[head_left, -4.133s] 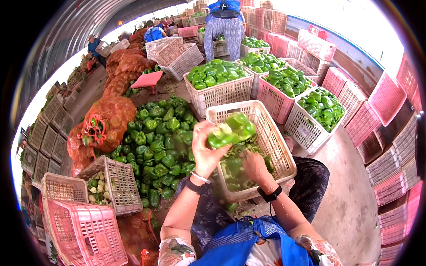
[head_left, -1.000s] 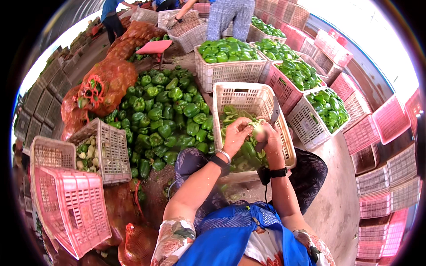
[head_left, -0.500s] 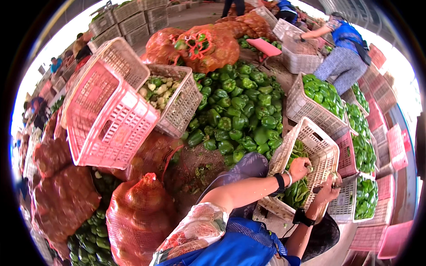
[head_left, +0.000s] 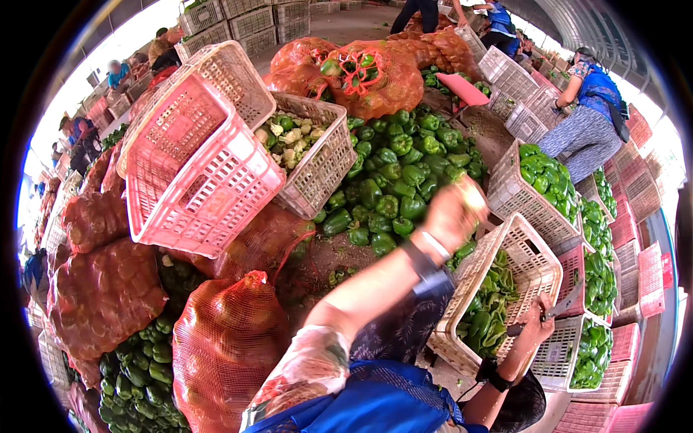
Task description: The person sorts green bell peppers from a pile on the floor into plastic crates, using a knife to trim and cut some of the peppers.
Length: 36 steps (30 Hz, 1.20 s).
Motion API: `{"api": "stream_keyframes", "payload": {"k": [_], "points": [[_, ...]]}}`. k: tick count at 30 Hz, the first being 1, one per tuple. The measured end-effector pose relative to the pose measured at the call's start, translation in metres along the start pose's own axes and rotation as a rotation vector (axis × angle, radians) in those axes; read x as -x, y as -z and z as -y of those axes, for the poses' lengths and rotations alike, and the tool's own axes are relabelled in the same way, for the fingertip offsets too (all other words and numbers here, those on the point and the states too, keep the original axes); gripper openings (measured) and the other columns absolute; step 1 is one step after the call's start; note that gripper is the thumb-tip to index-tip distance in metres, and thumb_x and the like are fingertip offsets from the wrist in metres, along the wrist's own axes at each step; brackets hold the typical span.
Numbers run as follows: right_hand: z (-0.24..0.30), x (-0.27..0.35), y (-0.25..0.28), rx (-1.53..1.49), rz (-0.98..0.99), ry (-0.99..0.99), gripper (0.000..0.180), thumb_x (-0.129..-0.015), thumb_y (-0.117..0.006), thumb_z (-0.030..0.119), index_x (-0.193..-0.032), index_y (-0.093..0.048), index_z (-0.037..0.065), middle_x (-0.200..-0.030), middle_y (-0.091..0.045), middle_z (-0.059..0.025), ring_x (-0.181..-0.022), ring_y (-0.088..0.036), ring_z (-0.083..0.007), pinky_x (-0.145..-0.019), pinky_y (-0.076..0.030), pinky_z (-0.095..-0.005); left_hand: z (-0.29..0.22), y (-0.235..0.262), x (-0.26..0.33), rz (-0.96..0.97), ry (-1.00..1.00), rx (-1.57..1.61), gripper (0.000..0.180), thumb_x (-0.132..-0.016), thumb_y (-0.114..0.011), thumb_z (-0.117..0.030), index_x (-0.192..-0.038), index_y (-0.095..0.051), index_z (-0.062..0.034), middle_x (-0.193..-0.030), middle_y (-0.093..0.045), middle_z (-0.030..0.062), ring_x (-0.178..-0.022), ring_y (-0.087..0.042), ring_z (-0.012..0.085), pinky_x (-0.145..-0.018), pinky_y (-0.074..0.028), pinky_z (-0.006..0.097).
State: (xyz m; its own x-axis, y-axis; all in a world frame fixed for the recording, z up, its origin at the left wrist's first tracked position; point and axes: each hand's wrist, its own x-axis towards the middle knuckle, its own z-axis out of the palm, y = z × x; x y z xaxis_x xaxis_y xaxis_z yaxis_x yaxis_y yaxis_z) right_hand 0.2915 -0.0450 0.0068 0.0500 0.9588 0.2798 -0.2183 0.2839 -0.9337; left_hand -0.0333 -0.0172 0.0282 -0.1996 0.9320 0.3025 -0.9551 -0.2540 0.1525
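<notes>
My left hand [head_left: 456, 213] is above the right side of a heap of green bell peppers [head_left: 390, 187]. Motion smears its fingers, so whether it holds anything is unclear. My right hand [head_left: 535, 325] is closed round a knife [head_left: 567, 300], its grey blade pointing up and to the right. That hand is by the near right wall of a pale plastic crate [head_left: 535, 250]. Inside the crate lie green pepper pieces or leafy trimmings [head_left: 485, 317], too jumbled to tell which.
Crates full of green peppers [head_left: 545, 177] line my right. To the left, a pink crate [head_left: 216, 209] leans beside a crate of pale trimmings [head_left: 292, 141]. Red mesh sacks [head_left: 227, 346] stand near my left side. A person in a blue vest [head_left: 599, 101] bends at the far right.
My left hand has swung out of the crate, up and left to the pepper heap. My right hand stays by the crate, the knife blade now showing. The view has shifted slightly.
</notes>
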Motion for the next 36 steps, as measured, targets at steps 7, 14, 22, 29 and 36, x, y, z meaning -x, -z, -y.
{"api": "stream_keyframes", "payload": {"k": [7, 14, 22, 29, 36], "points": [[-0.007, 0.013, -0.007, 0.092, -0.247, -0.114, 0.044, -0.089, -0.055, 0.010, -0.133, -0.056, 0.004, -0.082, -0.059, -0.0027, -0.055, -0.045, -0.0092, -0.051, -0.039, -0.0234, -0.240, 0.022, 0.016, -0.219, -0.595, -0.325, 0.047, -0.093, -0.063, -0.044, -0.118, -0.056, -0.0044, -0.117, -0.063, 0.0166, -0.113, -0.059, 0.0372, -0.105, -0.045, 0.054], [-0.032, 0.019, 0.028, 0.671, -0.114, -0.308, 0.015, -0.090, -0.059, 0.008, -0.103, -0.065, 0.004, -0.063, -0.057, -0.0003, -0.052, -0.051, -0.0096, -0.048, -0.039, -0.0255, -0.118, 0.189, 0.032, -0.624, -0.263, -1.045, 0.008, -0.086, -0.065, -0.004, -0.094, -0.066, -0.0054, -0.076, -0.062, -0.0014, -0.066, -0.058, 0.0109, -0.056, -0.044, 0.025], [-0.036, 0.016, 0.043, 1.271, 0.047, 0.005, 0.026, -0.079, -0.061, 0.002, -0.104, -0.067, -0.002, -0.088, -0.063, -0.0178, -0.074, -0.061, -0.0322, -0.068, -0.047, -0.0394, 0.004, 0.335, 0.030, -0.071, 0.082, -2.306, 0.039, -0.072, -0.066, -0.008, -0.111, -0.065, -0.0051, -0.117, -0.062, 0.0149, -0.113, -0.057, 0.0355, -0.097, -0.048, 0.042], [-0.044, 0.014, 0.035, 1.256, 0.051, -0.002, 0.020, -0.082, -0.061, -0.001, -0.100, -0.068, -0.003, -0.076, -0.060, -0.0170, -0.060, -0.057, -0.0278, -0.057, -0.043, -0.0380, 0.039, 0.365, -0.017, 0.341, 0.631, -2.721, 0.040, -0.074, -0.070, -0.022, -0.109, -0.067, -0.0035, -0.123, -0.058, 0.0146, -0.122, -0.047, 0.0336, -0.102, -0.040, 0.045], [-0.046, 0.009, 0.030, 1.218, 0.048, -0.025, 0.023, -0.080, -0.062, -0.001, -0.102, -0.068, -0.003, -0.076, -0.062, -0.0145, -0.060, -0.056, -0.0178, -0.057, -0.044, -0.0320, 0.045, 0.361, -0.008, 0.178, 0.760, -2.779, 0.053, -0.064, -0.077, -0.036, -0.108, -0.071, -0.0068, -0.119, -0.060, 0.0160, -0.114, -0.055, 0.0337, -0.091, -0.049, 0.044]]}}
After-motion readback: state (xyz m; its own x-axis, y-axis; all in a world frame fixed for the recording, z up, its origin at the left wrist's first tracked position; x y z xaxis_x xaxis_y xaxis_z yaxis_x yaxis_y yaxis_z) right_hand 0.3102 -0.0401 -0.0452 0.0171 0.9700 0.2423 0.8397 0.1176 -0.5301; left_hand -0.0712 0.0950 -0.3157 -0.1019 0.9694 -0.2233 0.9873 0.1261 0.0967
